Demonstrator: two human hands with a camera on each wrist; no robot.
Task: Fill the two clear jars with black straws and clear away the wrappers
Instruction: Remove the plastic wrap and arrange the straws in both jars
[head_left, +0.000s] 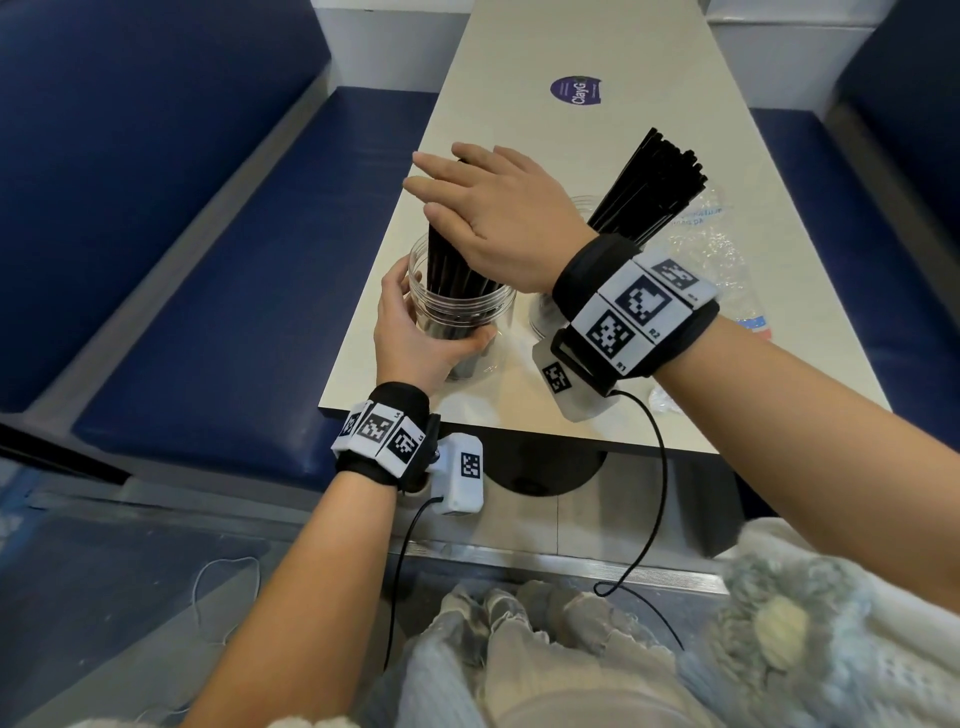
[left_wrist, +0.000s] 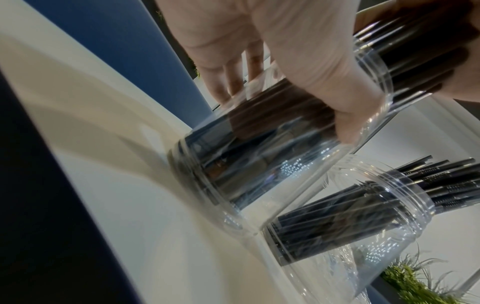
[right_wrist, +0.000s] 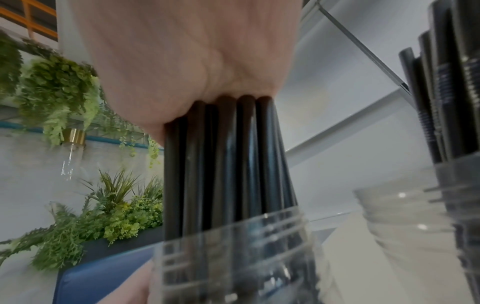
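A clear jar (head_left: 470, 306) stands near the table's front left corner, and my left hand (head_left: 415, 332) grips its side; in the left wrist view the thumb (left_wrist: 324, 72) lies across the jar wall (left_wrist: 259, 164). A bundle of black straws (head_left: 447, 265) stands in it. My right hand (head_left: 493, 208) lies flat on the straw tops with straight fingers; the right wrist view shows the palm (right_wrist: 182, 61) resting on the straw ends (right_wrist: 228, 164). The second clear jar (head_left: 540, 317), partly behind my right wrist, holds a leaning bundle of black straws (head_left: 649, 192).
A crumpled clear plastic wrapper (head_left: 722, 249) lies on the table (head_left: 571, 41) to the right of the second jar. A purple sticker (head_left: 575, 89) is further back. Blue bench seats (head_left: 234, 312) flank the table. The held jar stands close to the table's left edge.
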